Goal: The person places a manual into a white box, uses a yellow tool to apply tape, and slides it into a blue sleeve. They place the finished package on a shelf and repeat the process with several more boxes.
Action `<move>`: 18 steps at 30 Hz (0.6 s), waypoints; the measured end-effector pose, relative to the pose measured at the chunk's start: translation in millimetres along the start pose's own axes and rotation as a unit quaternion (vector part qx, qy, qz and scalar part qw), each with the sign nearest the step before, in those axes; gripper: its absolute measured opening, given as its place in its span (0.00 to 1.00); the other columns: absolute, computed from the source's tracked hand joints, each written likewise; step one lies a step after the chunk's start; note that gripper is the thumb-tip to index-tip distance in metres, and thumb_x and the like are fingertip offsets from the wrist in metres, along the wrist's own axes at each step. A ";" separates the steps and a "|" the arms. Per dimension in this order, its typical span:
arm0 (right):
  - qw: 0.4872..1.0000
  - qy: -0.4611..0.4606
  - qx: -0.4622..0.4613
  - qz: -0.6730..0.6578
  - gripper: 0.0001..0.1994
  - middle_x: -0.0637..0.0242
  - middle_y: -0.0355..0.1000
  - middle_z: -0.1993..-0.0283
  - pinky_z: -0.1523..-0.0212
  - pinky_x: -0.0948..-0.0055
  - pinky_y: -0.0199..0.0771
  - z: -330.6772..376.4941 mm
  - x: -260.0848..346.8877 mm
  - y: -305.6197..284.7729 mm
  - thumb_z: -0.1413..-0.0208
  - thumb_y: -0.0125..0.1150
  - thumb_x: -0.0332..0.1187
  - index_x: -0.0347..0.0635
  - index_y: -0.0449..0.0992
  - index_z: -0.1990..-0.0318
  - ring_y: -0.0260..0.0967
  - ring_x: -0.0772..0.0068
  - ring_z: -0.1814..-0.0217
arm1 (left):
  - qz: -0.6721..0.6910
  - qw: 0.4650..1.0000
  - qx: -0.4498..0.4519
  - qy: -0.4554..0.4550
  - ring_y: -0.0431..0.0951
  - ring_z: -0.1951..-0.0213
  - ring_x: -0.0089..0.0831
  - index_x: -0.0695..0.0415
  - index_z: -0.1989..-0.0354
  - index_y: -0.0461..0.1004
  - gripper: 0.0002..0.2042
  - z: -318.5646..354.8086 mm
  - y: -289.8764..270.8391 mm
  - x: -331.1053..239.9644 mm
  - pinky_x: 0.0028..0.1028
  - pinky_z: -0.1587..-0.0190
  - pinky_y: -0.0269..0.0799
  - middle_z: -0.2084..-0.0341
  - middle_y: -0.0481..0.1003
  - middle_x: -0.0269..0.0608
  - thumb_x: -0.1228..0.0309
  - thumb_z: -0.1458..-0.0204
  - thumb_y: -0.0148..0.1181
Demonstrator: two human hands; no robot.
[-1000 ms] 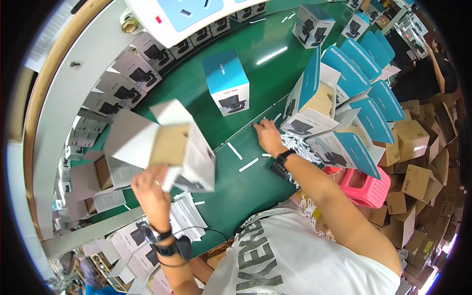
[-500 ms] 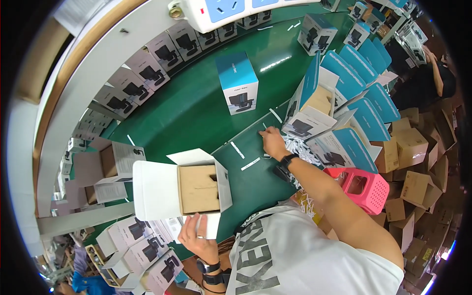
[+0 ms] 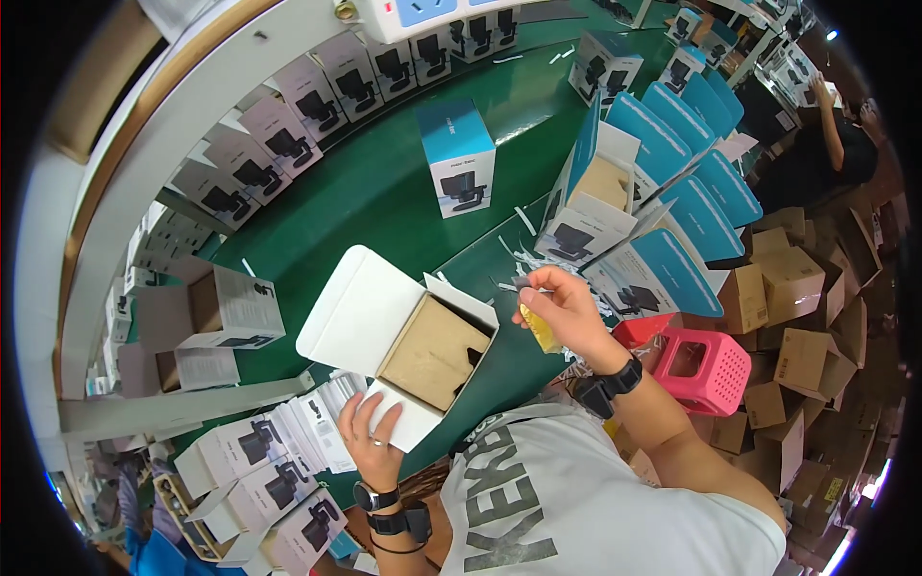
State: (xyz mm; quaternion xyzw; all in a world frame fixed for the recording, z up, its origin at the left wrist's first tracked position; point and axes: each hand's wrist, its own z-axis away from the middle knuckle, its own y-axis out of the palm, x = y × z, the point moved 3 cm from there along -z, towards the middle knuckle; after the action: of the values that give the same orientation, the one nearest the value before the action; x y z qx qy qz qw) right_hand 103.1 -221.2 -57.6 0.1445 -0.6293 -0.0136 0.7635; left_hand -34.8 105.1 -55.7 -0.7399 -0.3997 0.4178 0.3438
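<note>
An open white carton [image 3: 346, 317] stands tilted on the green table, its lid flap thrown back. A brown cardboard insert [image 3: 434, 353] fills it. My left hand [image 3: 370, 444] holds the carton's near side flap, fingers spread over it and the thumb hidden. To the right, my right hand [image 3: 576, 312] is closed in a pinch on a small dark, translucent piece [image 3: 521, 282]. A yellow, crinkled piece [image 3: 539, 331] shows under the fingers; whether the two are one thing I cannot tell. White paper strips [image 3: 523, 257] lie just beyond this hand.
A closed teal-and-white box [image 3: 456, 163] stands mid-table. Open teal-lidded boxes [image 3: 663, 278] crowd the right, beside a pink plastic basket [image 3: 701, 370]. Leaflets [image 3: 322, 422] are stacked at my left. A power strip [image 3: 423, 12] hangs above; brown cartons [image 3: 797, 278] pile up at far right.
The open carton has turned clockwise and shifted right, with my left hand on its flap. My right hand has risen from the table by the paper strips, now pinching the small dark piece.
</note>
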 end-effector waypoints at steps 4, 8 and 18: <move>0.999 -0.003 0.025 -0.045 0.06 0.63 0.78 0.60 0.61 0.72 0.81 6.3 0.3 17.4 0.29 0.56 0.30 0.44 0.70 0.49 0.81 0.68 0.62 | 0.040 0.990 -0.087 -0.100 0.70 0.37 0.57 0.54 0.49 0.80 0.23 22.0 -8.5 -9.0 0.50 0.33 0.63 0.46 0.77 0.48 0.83 0.56 0.60; 1.000 0.016 -0.017 0.013 0.09 0.65 0.75 0.66 0.70 0.77 0.76 10.3 -13.3 5.7 0.27 0.53 0.36 0.47 0.67 0.45 0.75 0.75 0.70 | 0.123 0.932 -0.139 -0.310 0.74 0.41 0.57 0.62 0.47 0.77 0.16 62.2 15.6 20.5 0.43 0.35 0.68 0.46 0.76 0.55 0.81 0.45 0.59; 0.997 0.035 -0.006 0.065 0.11 0.74 0.66 0.73 0.80 0.81 0.58 -2.5 -35.1 24.3 0.28 0.54 0.39 0.45 0.71 0.46 0.59 0.82 0.80 | -0.200 0.885 -0.132 -0.400 0.78 0.51 0.56 0.63 0.49 0.79 0.16 127.1 8.4 165.5 0.45 0.46 0.74 0.53 0.78 0.57 0.67 0.42 0.63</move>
State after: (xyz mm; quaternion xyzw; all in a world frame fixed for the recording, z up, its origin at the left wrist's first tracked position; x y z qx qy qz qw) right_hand 94.3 -190.4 -85.8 0.0990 -0.6099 0.0367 0.7854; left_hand -91.0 269.0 -172.3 -0.4530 -0.6940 0.5442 0.1304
